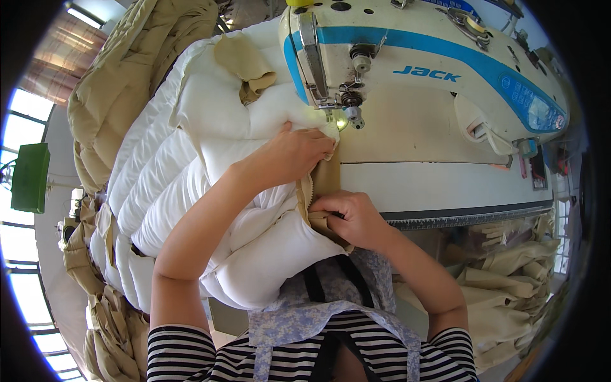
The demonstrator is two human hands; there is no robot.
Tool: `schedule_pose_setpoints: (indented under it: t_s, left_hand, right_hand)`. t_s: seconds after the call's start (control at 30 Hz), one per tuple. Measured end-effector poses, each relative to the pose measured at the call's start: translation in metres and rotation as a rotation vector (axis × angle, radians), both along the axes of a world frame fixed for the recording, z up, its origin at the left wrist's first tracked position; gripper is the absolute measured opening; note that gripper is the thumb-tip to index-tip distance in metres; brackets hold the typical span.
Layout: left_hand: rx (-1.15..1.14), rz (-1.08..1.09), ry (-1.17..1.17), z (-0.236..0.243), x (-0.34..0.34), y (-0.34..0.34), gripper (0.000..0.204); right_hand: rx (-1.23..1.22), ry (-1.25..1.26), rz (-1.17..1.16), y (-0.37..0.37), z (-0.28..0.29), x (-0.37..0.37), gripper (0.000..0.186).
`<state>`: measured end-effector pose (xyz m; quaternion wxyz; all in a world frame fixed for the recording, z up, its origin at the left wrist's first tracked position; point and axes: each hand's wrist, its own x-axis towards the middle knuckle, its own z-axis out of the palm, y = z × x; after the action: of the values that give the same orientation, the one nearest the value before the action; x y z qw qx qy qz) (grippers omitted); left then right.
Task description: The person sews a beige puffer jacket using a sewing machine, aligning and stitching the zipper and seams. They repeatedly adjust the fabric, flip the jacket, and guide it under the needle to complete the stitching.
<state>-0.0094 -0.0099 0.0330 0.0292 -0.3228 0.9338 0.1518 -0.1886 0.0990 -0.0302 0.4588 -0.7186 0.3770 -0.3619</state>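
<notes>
A bulky white padded jacket (pixel 254 235) with tan shell fabric lies across the sewing machine (pixel 407 70) bed and hangs toward my lap. Its front edge carries a tan strip with a zipper (pixel 310 191) and runs up to the presser foot (pixel 330 118), where a small lamp glows. My left hand (pixel 293 153) lies on the jacket just below the foot, its fingers together and curled over the edge. Nearer to me, my right hand (pixel 351 218) pinches the tan zipper edge, fingers closed. The fingertips of the right hand are partly hidden in the folds.
A black ruler strip (pixel 471 215) runs along the table's front edge. Tan fabric pieces (pixel 503 286) are piled at the lower right. More tan padded garments (pixel 121 89) hang at the far left, near a green box (pixel 30 178). A tan flap (pixel 245 60) lies on the jacket.
</notes>
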Motion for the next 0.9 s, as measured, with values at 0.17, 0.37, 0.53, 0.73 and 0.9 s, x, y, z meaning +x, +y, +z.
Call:
schedule_pose_setpoints:
  t_s: [0.17,0.37,0.53,0.73,0.9]
  left_hand:
    - [0.034,0.059,0.015,0.008,-0.006,-0.017,0.024]
    - [-0.046,0.435,0.653,-0.01,0.067,0.076,0.024]
    - [-0.391,1.344,0.507,-0.024,0.221,0.207,0.043]
    - [-0.063,1.927,0.263,-0.017,0.322,0.253,0.084]
    - [0.029,1.497,0.557,-0.097,0.373,0.186,0.066]
  right_hand:
    - [-0.118,0.079,-0.091,-0.018,0.004,0.007,0.023]
    - [0.1,0.116,0.427,0.051,-0.002,-0.015,0.018]
    - [0.088,0.206,0.217,0.093,-0.022,-0.014,0.052]
    - [0.149,0.124,0.252,0.092,-0.022,-0.018,0.041]
    - [0.391,0.057,0.288,0.092,-0.002,-0.026,0.047]
